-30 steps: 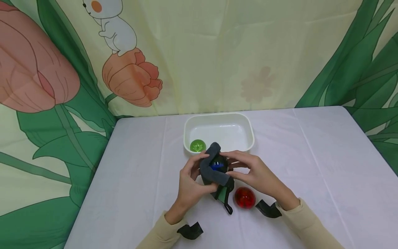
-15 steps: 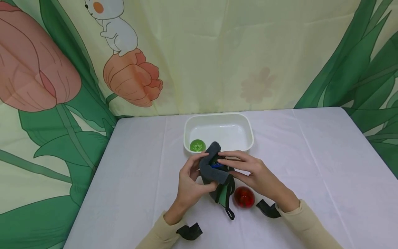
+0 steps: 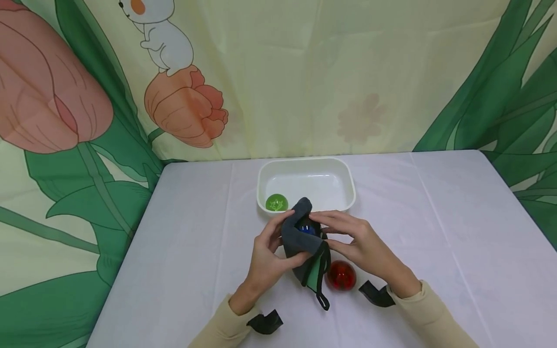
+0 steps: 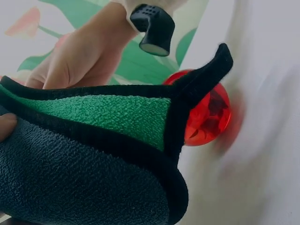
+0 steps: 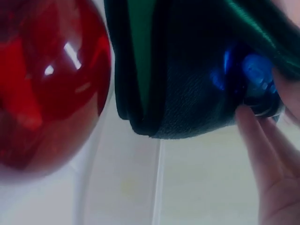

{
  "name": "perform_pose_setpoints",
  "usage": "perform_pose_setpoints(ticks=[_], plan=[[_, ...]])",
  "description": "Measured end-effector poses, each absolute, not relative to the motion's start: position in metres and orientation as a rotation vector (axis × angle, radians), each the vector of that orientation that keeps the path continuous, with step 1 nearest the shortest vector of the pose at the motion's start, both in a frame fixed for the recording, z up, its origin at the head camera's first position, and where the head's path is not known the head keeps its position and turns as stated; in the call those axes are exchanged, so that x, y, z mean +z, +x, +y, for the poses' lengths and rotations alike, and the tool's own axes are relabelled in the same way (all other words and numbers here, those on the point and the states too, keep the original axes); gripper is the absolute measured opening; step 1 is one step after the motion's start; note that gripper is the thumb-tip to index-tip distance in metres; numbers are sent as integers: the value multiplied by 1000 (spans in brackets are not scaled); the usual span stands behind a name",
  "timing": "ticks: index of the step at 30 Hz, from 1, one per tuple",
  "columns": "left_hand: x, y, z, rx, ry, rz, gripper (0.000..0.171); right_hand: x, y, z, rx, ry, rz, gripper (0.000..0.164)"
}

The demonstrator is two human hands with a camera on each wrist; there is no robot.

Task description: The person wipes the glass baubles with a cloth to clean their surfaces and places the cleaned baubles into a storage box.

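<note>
A dark grey-blue terry cloth (image 3: 298,239) with a green reverse, black edging and a hanging loop is folded round a blue glass ball (image 3: 308,227). My left hand (image 3: 271,256) grips the cloth from the left, thumb across its near side. From the other side my right hand (image 3: 365,241) holds the ball, fingertips at its surface and the cloth's edge. In the right wrist view the blue ball (image 5: 258,77) peeks from the fold beside my fingers (image 5: 255,140). The green side of the cloth (image 4: 108,115) shows in the left wrist view.
A red glass ball (image 3: 341,276) lies on the white table just right of the cloth's loop. Behind the hands stands a white tray (image 3: 324,186) with a green glass ball (image 3: 276,203) in its near left corner. A printed curtain (image 3: 278,87) hangs behind the table.
The cloth has turned slightly, its loop swinging down and to the right. The right fingers moved over the blue ball, then back, leaving more of it showing. The red ball has barely shifted.
</note>
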State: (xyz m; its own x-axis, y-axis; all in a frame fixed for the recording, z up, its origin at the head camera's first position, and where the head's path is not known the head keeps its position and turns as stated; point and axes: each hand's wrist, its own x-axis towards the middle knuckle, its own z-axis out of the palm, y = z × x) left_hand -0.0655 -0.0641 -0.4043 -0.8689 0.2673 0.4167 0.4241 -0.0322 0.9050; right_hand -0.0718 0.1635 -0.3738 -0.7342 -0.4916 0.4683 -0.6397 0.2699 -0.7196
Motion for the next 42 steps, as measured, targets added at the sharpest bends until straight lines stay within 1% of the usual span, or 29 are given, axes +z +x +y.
perform_pose_setpoints(ticks=[1,5,10,17,22,26,30,31,42], plan=[[-404,-66,-64,-2027,-767,-2102,76,-374,-72,163,1505,1052,-2378,63],[-404,-66,-64,-2002,-797,-2090,75,-375,-72,163,1618,1002,-2372,59],[-405,-67,-64,-2039,-761,-2079,73,-376,-72,162,1658,988,-2377,57],[-404,-68,-65,-2086,-725,-2058,71,-375,-71,161,1483,1029,-2362,66],[-402,-68,-65,-2104,-686,-2058,71,-377,-71,159,1386,1088,-2318,66],[-402,-68,-64,-2101,-677,-2055,72,-378,-72,158,1379,1100,-2304,63],[-402,-68,-64,-2099,-681,-2046,72,-380,-73,159,1378,1100,-2296,44],[-401,-68,-64,-2099,-683,-2044,73,-380,-73,159,1379,1102,-2291,42],[-402,-66,-64,-2128,-662,-2065,73,-380,-74,159,1407,1086,-2293,45]])
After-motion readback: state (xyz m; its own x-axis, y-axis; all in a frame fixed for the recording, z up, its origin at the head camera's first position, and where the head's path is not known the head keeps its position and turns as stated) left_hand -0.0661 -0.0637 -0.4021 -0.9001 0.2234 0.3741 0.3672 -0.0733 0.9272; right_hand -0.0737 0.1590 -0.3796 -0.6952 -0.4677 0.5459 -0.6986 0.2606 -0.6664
